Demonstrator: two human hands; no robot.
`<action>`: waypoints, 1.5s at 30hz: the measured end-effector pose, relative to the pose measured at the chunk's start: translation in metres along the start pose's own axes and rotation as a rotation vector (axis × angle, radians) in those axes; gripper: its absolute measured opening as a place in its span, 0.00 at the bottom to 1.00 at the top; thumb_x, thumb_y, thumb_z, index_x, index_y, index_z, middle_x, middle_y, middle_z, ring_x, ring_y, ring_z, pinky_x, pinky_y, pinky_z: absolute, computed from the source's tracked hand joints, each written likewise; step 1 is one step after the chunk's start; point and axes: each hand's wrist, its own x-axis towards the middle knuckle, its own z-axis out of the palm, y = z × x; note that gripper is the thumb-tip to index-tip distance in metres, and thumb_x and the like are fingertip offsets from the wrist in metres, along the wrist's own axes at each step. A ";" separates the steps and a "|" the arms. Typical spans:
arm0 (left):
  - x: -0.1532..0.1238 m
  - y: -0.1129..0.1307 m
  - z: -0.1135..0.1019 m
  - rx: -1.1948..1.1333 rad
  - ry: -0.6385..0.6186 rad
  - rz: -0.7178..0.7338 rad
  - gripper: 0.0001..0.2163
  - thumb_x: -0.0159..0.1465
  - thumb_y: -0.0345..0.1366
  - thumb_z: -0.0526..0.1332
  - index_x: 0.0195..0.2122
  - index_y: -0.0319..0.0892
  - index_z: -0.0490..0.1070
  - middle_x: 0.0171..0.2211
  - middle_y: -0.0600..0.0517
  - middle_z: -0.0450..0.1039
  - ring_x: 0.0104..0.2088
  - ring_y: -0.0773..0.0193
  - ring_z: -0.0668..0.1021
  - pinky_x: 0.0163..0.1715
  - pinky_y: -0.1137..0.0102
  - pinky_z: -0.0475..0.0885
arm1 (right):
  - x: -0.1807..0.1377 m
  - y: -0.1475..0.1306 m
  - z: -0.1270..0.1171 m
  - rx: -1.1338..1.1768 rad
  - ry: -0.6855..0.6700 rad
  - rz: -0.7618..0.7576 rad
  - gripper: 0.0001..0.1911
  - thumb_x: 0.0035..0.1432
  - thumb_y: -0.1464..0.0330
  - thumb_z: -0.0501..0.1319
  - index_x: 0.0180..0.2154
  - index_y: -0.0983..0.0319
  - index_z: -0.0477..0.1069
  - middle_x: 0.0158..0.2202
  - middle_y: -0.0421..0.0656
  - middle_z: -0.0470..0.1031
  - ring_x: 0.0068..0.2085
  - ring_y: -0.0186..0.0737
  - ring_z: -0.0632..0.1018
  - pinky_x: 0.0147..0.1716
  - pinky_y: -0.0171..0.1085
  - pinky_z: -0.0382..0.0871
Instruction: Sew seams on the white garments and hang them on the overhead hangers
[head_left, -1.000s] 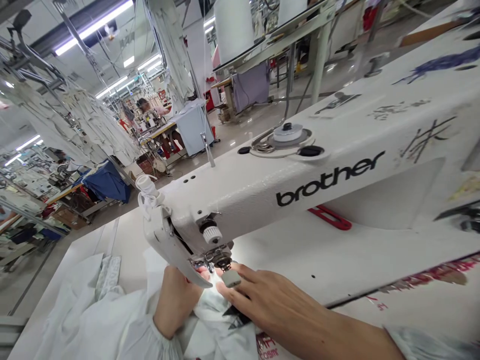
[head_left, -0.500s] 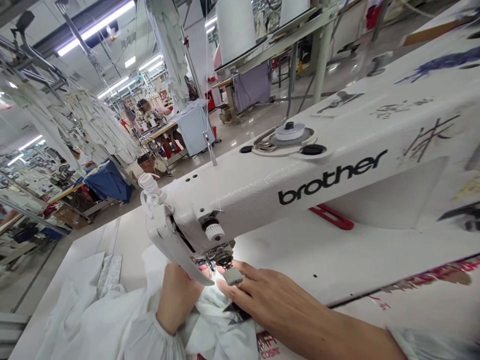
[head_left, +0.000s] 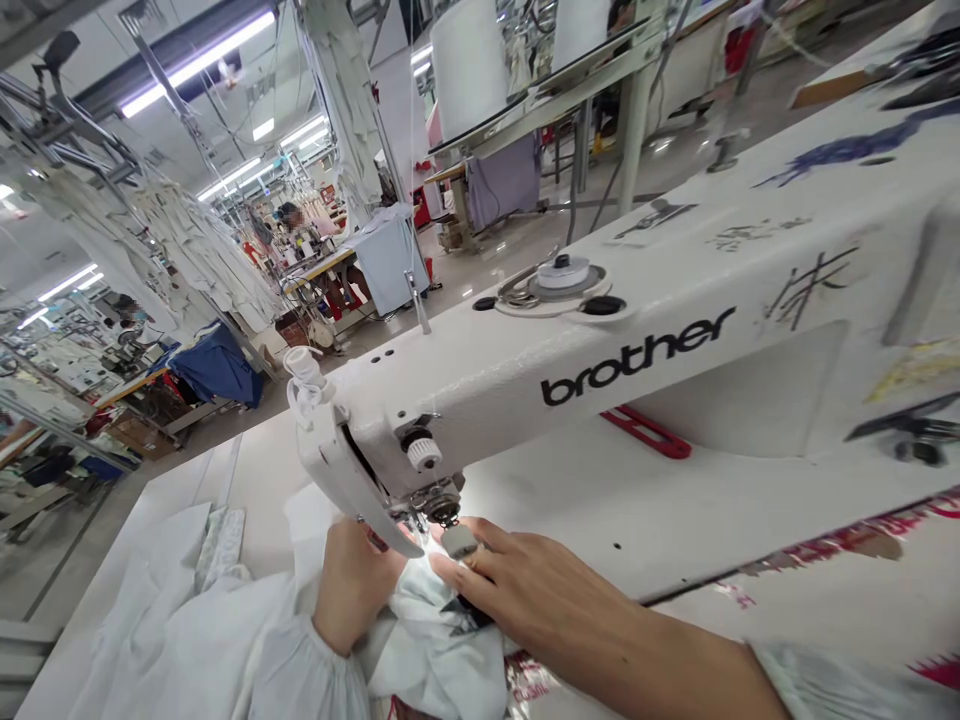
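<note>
White fabric (head_left: pixel 442 640) lies bunched under the needle end of a white sewing machine (head_left: pixel 480 390) marked "brother". My left hand (head_left: pixel 356 580) is closed on the fabric to the left of the needle, its fingertips partly hidden behind the machine head. From the right, my right hand (head_left: pixel 510 570) reaches in, thumb and fingers bent together at the fabric beside the presser foot. A dark pointed object (head_left: pixel 469 612) shows beneath this hand; its kind is unclear. A lamp lights the spot between my fingertips.
More white fabric (head_left: pixel 202 640) spreads over the table at left. A red slotted piece (head_left: pixel 649 432) lies behind the machine arm. Large thread cones (head_left: pixel 469 70) stand on a rack beyond. Co-workers sit at other machines further back.
The view has shifted slightly, so the machine's right part appears further left. Both hands keep nearly the same place at the needle, and my right hand still bends at the fabric.
</note>
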 end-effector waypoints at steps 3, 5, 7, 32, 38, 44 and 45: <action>-0.001 0.000 -0.001 0.023 0.006 -0.011 0.11 0.52 0.34 0.55 0.15 0.42 0.56 0.15 0.58 0.56 0.20 0.70 0.61 0.21 0.73 0.52 | 0.001 0.001 0.002 0.001 0.023 0.004 0.26 0.45 0.87 0.49 0.45 0.62 0.62 0.36 0.45 0.73 0.45 0.45 0.73 0.25 0.35 0.65; -0.002 -0.001 0.000 0.038 0.010 -0.021 0.11 0.52 0.34 0.55 0.15 0.42 0.55 0.14 0.58 0.55 0.20 0.70 0.60 0.21 0.73 0.51 | 0.001 0.002 0.002 0.004 0.033 0.002 0.24 0.46 0.86 0.49 0.44 0.62 0.62 0.36 0.45 0.73 0.44 0.45 0.73 0.25 0.35 0.65; -0.003 -0.002 0.001 0.049 0.014 -0.033 0.11 0.51 0.34 0.55 0.14 0.42 0.55 0.14 0.58 0.54 0.20 0.70 0.60 0.22 0.73 0.51 | 0.002 0.002 0.001 0.002 0.036 -0.003 0.23 0.46 0.86 0.49 0.43 0.62 0.62 0.36 0.45 0.73 0.43 0.45 0.74 0.24 0.35 0.64; -0.054 0.009 -0.015 0.382 0.105 0.715 0.16 0.57 0.19 0.48 0.38 0.42 0.68 0.38 0.48 0.75 0.38 0.60 0.77 0.38 0.66 0.72 | 0.002 0.012 -0.018 0.154 0.015 -0.145 0.18 0.58 0.83 0.49 0.47 0.66 0.65 0.41 0.45 0.72 0.40 0.40 0.70 0.26 0.36 0.64; -0.048 0.007 -0.012 0.395 0.031 0.682 0.15 0.57 0.19 0.47 0.38 0.41 0.67 0.31 0.50 0.73 0.32 0.60 0.76 0.33 0.64 0.71 | 0.002 0.018 -0.025 0.265 -0.004 -0.191 0.15 0.59 0.82 0.52 0.47 0.67 0.67 0.39 0.41 0.73 0.40 0.40 0.69 0.27 0.37 0.64; -0.049 0.001 -0.010 0.478 0.114 0.740 0.17 0.58 0.19 0.47 0.43 0.39 0.70 0.36 0.46 0.76 0.32 0.60 0.75 0.31 0.66 0.74 | -0.002 0.018 -0.020 0.229 -0.030 -0.178 0.16 0.60 0.82 0.51 0.47 0.67 0.67 0.39 0.43 0.73 0.39 0.40 0.70 0.28 0.38 0.64; -0.049 0.001 -0.010 0.466 0.119 0.760 0.17 0.59 0.19 0.47 0.43 0.38 0.70 0.38 0.47 0.76 0.33 0.60 0.75 0.32 0.66 0.74 | -0.002 0.017 -0.018 0.227 -0.025 -0.177 0.16 0.60 0.82 0.51 0.47 0.67 0.67 0.39 0.43 0.73 0.39 0.40 0.70 0.28 0.38 0.64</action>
